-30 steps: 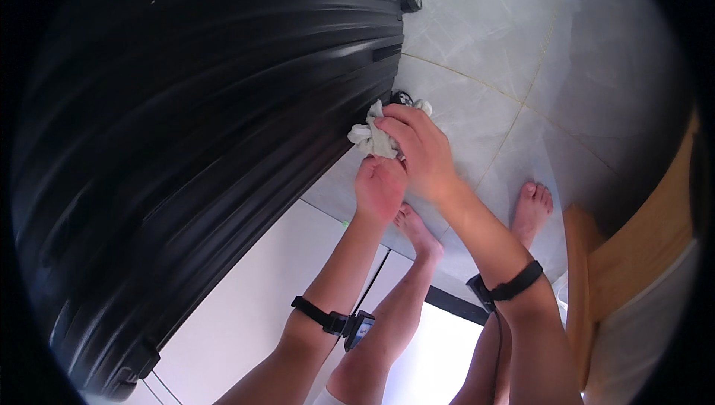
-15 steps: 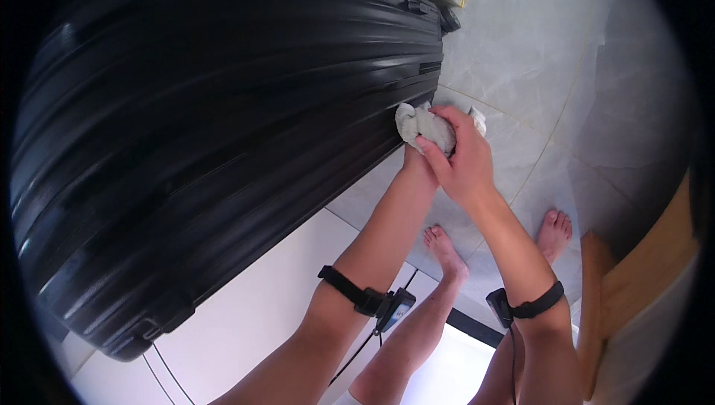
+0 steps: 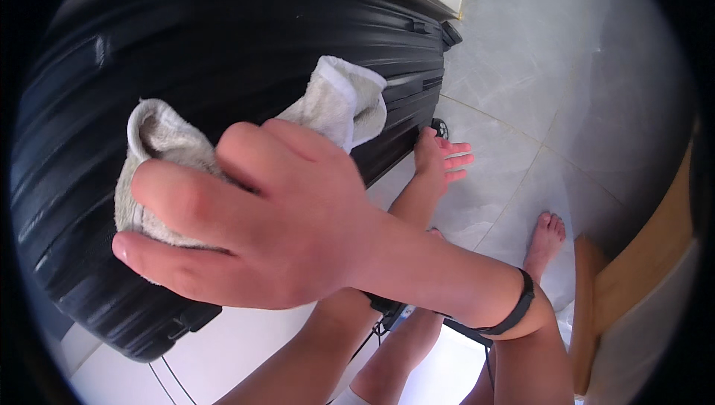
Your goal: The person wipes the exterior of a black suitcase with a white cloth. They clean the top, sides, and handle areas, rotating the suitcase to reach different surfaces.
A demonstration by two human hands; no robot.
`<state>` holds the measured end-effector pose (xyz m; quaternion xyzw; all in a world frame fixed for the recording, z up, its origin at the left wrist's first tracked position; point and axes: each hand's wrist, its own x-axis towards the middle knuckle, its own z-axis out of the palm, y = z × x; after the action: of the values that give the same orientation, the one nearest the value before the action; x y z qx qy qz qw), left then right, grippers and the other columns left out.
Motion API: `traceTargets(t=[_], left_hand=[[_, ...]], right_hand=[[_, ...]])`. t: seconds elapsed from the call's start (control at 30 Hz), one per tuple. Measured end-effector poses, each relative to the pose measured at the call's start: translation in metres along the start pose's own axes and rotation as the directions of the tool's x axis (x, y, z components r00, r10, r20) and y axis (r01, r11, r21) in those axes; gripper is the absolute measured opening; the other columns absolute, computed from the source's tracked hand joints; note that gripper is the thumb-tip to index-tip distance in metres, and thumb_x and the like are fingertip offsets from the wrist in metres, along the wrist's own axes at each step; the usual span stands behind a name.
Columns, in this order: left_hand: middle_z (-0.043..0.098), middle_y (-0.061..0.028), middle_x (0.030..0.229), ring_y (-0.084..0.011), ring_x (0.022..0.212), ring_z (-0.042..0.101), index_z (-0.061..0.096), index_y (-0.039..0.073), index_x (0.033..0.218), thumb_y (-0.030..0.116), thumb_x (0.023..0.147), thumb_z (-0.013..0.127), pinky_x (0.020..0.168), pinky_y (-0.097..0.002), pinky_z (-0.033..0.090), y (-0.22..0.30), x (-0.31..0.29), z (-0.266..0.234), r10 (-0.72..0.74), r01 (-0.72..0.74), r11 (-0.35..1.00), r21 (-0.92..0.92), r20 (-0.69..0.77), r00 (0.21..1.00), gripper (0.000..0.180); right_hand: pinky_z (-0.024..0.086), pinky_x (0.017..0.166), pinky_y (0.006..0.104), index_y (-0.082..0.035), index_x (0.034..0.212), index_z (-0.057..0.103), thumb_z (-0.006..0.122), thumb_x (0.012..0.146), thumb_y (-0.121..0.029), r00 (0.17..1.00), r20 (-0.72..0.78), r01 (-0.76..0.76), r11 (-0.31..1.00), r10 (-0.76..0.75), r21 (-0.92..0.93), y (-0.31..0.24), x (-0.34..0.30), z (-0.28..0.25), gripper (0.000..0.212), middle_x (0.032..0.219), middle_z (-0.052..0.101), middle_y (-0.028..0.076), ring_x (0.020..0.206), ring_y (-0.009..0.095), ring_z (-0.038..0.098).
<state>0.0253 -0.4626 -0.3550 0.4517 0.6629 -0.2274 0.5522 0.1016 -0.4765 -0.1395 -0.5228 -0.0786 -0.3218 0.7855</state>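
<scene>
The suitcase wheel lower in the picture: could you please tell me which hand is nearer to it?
Left. The left hand is beside the wheel, just below it in the picture. The right hand is farther off to the left, holding the pale cloth in front of the suitcase.

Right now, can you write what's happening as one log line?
right grip: closed on pale cloth | left grip: open, near black wheel | black ribbed suitcase: behind cloth in this view

The right grip partly hides the cloth (its middle).
</scene>
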Motion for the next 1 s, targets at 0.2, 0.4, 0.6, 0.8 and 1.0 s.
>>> traceTargets(t=[0.2, 0.4, 0.6, 0.8, 1.0], left_hand=[[0.069, -0.0246, 0.121, -0.0434, 0.109, 0.069, 0.043, 0.011, 0.079, 0.043, 0.100, 0.035, 0.090, -0.0603, 0.054, -0.037, -0.002, -0.034, 0.017, -0.017, 1.000, 0.000, 0.145, 0.989, 0.039], [0.058, -0.0201, 0.139, -0.0411, 0.124, 0.059, 0.054, 0.007, 0.127, 0.042, 0.101, 0.044, 0.102, -0.0612, 0.049, -0.076, -0.005, -0.048, 0.083, 0.004, 0.954, -0.299, 0.277, 0.957, 0.045], [0.053, -0.0146, 0.146, -0.0390, 0.129, 0.054, 0.045, 0.005, 0.146, 0.060, 0.100, 0.041, 0.108, -0.0596, 0.042, -0.062, -0.015, -0.043, -0.046, 0.063, 0.988, -0.140, 0.127, 0.991, 0.072], [0.054, -0.0161, 0.142, -0.0398, 0.128, 0.055, 0.047, 0.002, 0.141, 0.058, 0.102, 0.033, 0.107, -0.0595, 0.044, -0.048, -0.007, -0.052, -0.032, 0.060, 0.966, -0.251, 0.114, 0.993, 0.069], [0.057, -0.0109, 0.138, -0.0368, 0.124, 0.059, 0.050, 0.010, 0.142, 0.060, 0.102, 0.037, 0.104, -0.0556, 0.047, -0.042, -0.001, -0.066, 0.111, -0.053, 0.957, -0.284, 0.194, 0.975, 0.065]], right_hand=[[0.039, 0.055, 0.0269, -0.039, 0.118, 0.069, 0.078, 0.076, -0.026, 0.980, 0.197, 0.020, 0.981, 0.019, -0.193, 0.015, -0.051, -0.044, 0.045, 0.103, 0.061, -0.005, 0.067, 0.013, 0.051], [0.054, 0.075, 0.0404, -0.020, 0.123, 0.068, 0.080, 0.060, -0.016, 0.817, 0.530, -0.007, 0.922, 0.228, -0.386, 0.085, -0.128, -0.145, 0.065, 0.126, 0.061, 0.008, 0.094, 0.031, 0.063], [0.055, 0.086, 0.0473, -0.014, 0.128, 0.060, 0.068, 0.092, -0.021, 0.394, 0.444, -0.102, 0.519, 0.805, -0.849, 0.145, -0.164, -0.204, 0.038, 0.125, 0.061, 0.011, 0.108, 0.035, 0.065], [0.055, 0.087, 0.0476, -0.013, 0.128, 0.061, 0.062, 0.099, -0.027, 0.217, 0.345, -0.114, 0.374, 0.913, -0.920, 0.156, -0.161, -0.185, 0.032, 0.123, 0.062, 0.012, 0.108, 0.035, 0.066], [0.055, 0.082, 0.0422, -0.016, 0.122, 0.068, 0.069, 0.092, -0.024, 0.493, 0.402, -0.302, 0.585, 0.772, -0.753, 0.107, -0.133, -0.126, 0.031, 0.116, 0.064, 0.005, 0.104, 0.030, 0.066]])
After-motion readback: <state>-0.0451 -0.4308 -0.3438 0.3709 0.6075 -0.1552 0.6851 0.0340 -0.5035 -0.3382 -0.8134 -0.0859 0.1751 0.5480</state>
